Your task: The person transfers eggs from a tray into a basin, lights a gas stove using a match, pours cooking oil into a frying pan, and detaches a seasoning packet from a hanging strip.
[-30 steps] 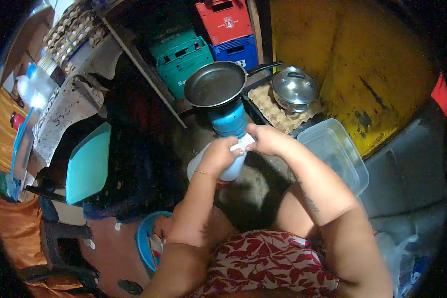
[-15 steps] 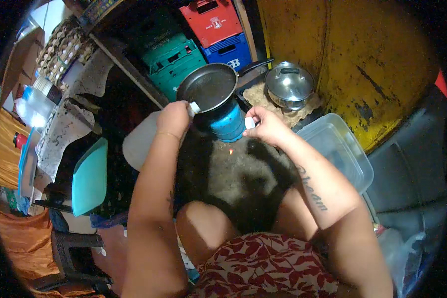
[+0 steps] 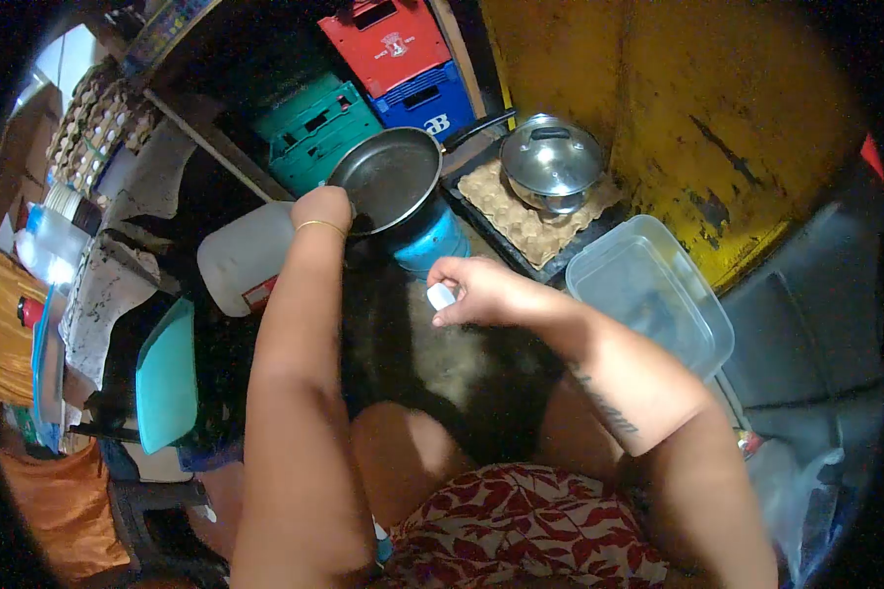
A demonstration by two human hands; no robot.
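My left hand is closed on the neck end of a cloudy plastic jug with a red label, beside the near-left rim of the pan. The jug lies tilted, its body to the left; the mouth is hidden by my hand. The dark frying pan rests on a blue round burner or canister, its handle pointing to the far right. Near the burner, my right hand pinches a small white cap between thumb and fingers.
A lidded steel pot stands on an egg-carton sheet at the right. Closer is a clear plastic tub. Green crates, a red crate and a blue crate are stacked behind. A turquoise container is at left.
My right hand has moved toward me and left, away from the burner, with the cap. My left hand and the jug have shifted left, and more of the jug's body shows.
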